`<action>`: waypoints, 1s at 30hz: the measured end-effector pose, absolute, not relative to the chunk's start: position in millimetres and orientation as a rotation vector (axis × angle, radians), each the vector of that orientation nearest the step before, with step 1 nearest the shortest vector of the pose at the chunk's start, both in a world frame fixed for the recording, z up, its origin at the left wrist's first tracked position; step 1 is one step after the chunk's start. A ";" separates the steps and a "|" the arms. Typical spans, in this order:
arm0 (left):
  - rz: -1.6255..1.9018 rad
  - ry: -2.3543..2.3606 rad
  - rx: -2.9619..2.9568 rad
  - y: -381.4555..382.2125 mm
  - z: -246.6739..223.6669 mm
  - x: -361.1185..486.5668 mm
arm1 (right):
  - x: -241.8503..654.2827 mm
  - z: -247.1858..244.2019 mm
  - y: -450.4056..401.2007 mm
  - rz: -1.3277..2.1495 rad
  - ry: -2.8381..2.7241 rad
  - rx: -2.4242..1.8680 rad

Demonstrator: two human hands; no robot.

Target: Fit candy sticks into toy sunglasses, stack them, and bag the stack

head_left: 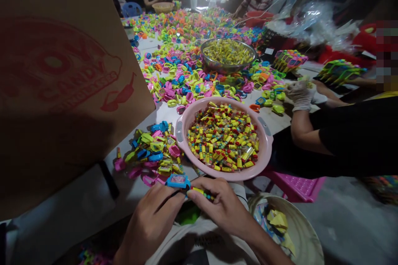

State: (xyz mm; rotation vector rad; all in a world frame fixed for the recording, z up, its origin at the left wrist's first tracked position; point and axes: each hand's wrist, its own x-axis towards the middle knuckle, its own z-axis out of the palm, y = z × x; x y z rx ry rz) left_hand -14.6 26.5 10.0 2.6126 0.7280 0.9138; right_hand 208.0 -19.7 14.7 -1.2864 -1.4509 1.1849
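Observation:
Close to my body, my left hand (155,211) grips a blue toy watch (178,180) with a pinkish picture on its face. My right hand (219,203) pinches a small candy tube (199,191) with a yellow label and coloured balls, held against the watch's right side. Just beyond my hands stands a pink basin (268,149) full of similar yellow-labelled candy tubes (224,136). Left of the basin lies a pile of toy watches (155,155) in blue, pink and yellow-green, with some tubes among them. My fingers partly hide where tube and watch meet.
A large cardboard box (62,70) blocks the left side. Farther back, a steel bowl (228,64) of yellow pieces stands among heaped watches. On the right a gloved co-worker's hand (300,95) works near a pink stool (301,184). A bin (306,232) holds scraps.

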 end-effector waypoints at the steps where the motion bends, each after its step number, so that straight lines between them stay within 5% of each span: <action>1: 0.928 0.721 2.608 26.4 9.0 -13.3 | 206.6 11.5 -19.9 1.184 -1.413 -1.290; 5: 0.972 0.793 2.578 34.7 0.5 -13.0 | 208.4 4.3 -12.4 1.096 -1.512 -1.351; 13: 1.030 1.305 2.470 101.7 -62.8 -38.8 | 251.0 4.6 64.5 0.004 -2.218 -1.743; 18: 1.003 1.401 2.505 111.0 -80.0 -43.4 | 253.3 -15.1 92.0 -0.019 -2.385 -1.785; 23: 1.107 1.248 2.387 121.1 -47.2 -27.4 | 250.7 -21.5 92.1 -0.008 -2.359 -1.746; 30: 0.749 1.180 2.295 280.2 -33.2 46.9 | 243.7 -21.9 99.1 0.060 -2.005 -1.661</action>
